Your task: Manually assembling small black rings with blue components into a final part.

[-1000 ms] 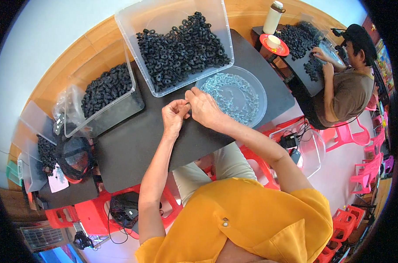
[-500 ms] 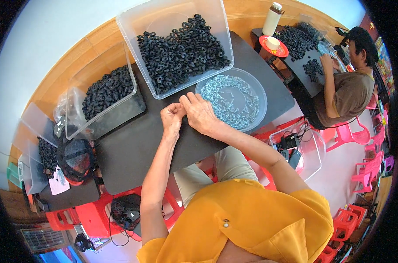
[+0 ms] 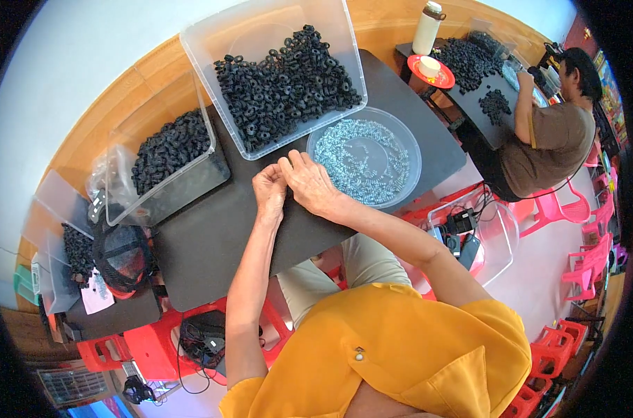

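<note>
Over the dark table (image 3: pixel 212 258), my left hand (image 3: pixel 270 188) and my right hand (image 3: pixel 308 182) meet, fingertips pinched together. Whatever they grip is too small or too covered by the fingers to make out. Just beyond them a large clear bin (image 3: pixel 261 150) is tilted toward me, holding many small black ring-like parts (image 3: pixel 288 87). Beside my right hand stands a round clear tub (image 3: pixel 415 167) with many small shiny metal pieces (image 3: pixel 330 143) spread in a ring around its bottom.
Left of the big bin stands another clear bin (image 3: pixel 184 198) of black parts (image 3: pixel 170 150). A dark mesh cap (image 3: pixel 121 254) lies at the far left. At the right, a co-worker (image 3: pixel 557 143) sits at another table with black pieces. Red stools (image 3: pixel 149 352) stand below the table edge.
My hands stay pinched together in nearly the same place, with the right fingers slightly shifted. The co-worker's arm has moved a little and the head has turned away.
</note>
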`<state>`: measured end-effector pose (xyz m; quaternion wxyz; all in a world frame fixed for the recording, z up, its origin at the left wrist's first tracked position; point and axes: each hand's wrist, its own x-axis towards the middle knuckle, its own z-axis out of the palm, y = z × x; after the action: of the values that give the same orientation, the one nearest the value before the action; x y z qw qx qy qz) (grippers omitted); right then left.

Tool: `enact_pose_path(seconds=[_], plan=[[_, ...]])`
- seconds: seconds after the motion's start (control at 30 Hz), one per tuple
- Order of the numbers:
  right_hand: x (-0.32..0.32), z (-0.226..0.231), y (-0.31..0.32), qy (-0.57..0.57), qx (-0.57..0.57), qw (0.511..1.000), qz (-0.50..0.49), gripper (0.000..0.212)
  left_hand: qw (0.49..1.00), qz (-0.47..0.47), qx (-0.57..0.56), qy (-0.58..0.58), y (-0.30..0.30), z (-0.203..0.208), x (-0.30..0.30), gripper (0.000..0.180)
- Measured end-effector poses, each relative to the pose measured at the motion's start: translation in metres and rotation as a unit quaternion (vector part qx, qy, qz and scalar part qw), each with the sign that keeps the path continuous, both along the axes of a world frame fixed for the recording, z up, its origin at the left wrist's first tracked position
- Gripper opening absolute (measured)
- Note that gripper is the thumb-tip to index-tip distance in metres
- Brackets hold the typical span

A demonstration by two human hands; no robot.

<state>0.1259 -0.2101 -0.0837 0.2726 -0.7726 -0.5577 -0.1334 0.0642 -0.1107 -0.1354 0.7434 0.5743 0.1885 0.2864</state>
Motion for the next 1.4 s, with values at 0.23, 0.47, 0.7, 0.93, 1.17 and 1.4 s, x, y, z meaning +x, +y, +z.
enact_pose_path(seconds=[0.23, 0.47, 0.7, 0.93, 1.17, 1.4], plan=[[-0.03, 0.015, -0.028, 0.036, 0.106, 0.994, 0.014, 0.032, 0.999, -0.007, -0.034, -0.034, 0.001, 0.008, -0.006, 0.009], [-0.055, -0.025, -0.071, 0.111, 0.044, 0.989, 0.086, 0.019, 0.995, 0.024, 0.095, -0.022, 0.003, 0.095, -0.032, 0.014], [-0.052, -0.034, -0.069, 0.077, 0.068, 0.991, 0.087, 0.013, 0.9, 0.293, 0.322, 0.005, 0.1, 0.174, -0.07, 0.017], [-0.05, -0.033, -0.073, 0.075, 0.064, 0.991, 0.095, 0.012, 0.835, 0.385, 0.393, 0.035, 0.087, 0.176, -0.058, 0.032], [-0.051, -0.032, -0.074, 0.064, 0.06, 0.991, 0.103, 0.01, 0.912, 0.202, 0.357, 0.036, 0.016, 0.137, -0.008, 0.014], [-0.053, -0.031, -0.074, 0.067, 0.038, 0.992, 0.099, 0.01, 0.826, 0.058, 0.52, 0.209, 0.016, 0.091, 0.041, 0.026]])
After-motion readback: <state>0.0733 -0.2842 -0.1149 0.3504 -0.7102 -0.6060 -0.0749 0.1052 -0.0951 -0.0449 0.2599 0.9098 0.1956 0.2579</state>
